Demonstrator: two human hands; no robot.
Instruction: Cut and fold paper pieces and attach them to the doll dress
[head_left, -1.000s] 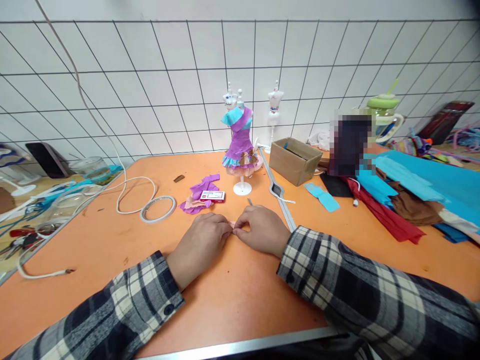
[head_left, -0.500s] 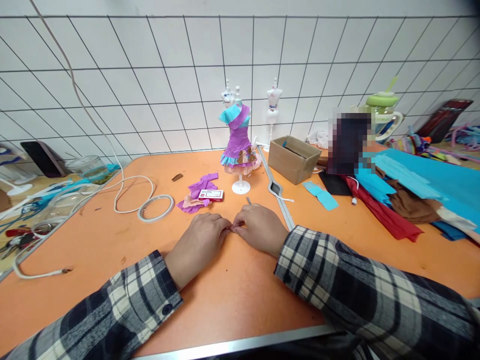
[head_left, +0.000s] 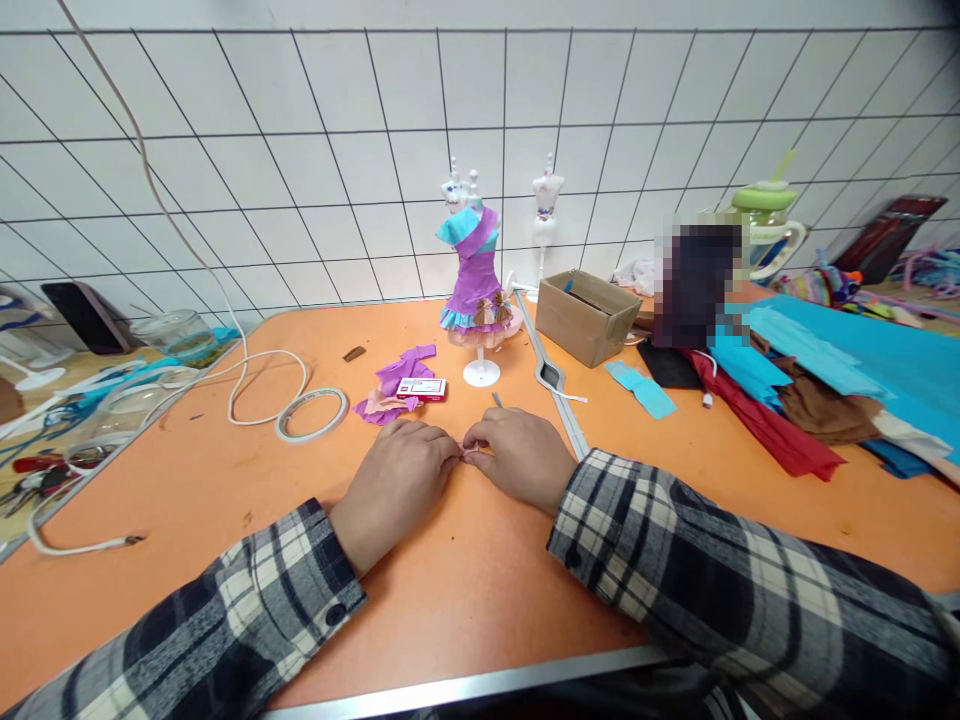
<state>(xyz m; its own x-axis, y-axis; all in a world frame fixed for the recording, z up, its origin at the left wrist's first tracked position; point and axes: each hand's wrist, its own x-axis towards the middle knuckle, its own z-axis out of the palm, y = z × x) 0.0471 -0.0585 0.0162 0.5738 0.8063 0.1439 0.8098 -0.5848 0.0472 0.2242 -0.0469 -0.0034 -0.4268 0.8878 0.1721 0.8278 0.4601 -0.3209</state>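
Note:
My left hand (head_left: pixel 401 475) and my right hand (head_left: pixel 517 455) meet fingertip to fingertip over the orange table (head_left: pixel 480 590). Both are closed in a pinch on a small pink piece (head_left: pixel 461 449), perhaps crepe paper, mostly hidden by the fingers. Beyond them a mini mannequin wears a purple and blue ruffled paper dress (head_left: pixel 477 280). Purple and peach paper scraps (head_left: pixel 397 372) lie past my left hand, with a small red and white box (head_left: pixel 422 389) on them. The tip of a thin grey tool (head_left: pixel 496 399) shows just beyond my right hand.
A tape roll (head_left: pixel 312 416) and a white cable (head_left: pixel 247 385) lie at left. Farther back stand a cardboard box (head_left: pixel 589 318) and a bare mannequin (head_left: pixel 546 215). At right are a blue paper piece (head_left: pixel 641 389), stacked coloured paper (head_left: pixel 817 400) and a lidded cup (head_left: pixel 763 225).
My fingers shift slightly around the pink piece, which shows less between them at mid-interval and a little again now. The whole view has shifted slightly; the objects on the table stay put.

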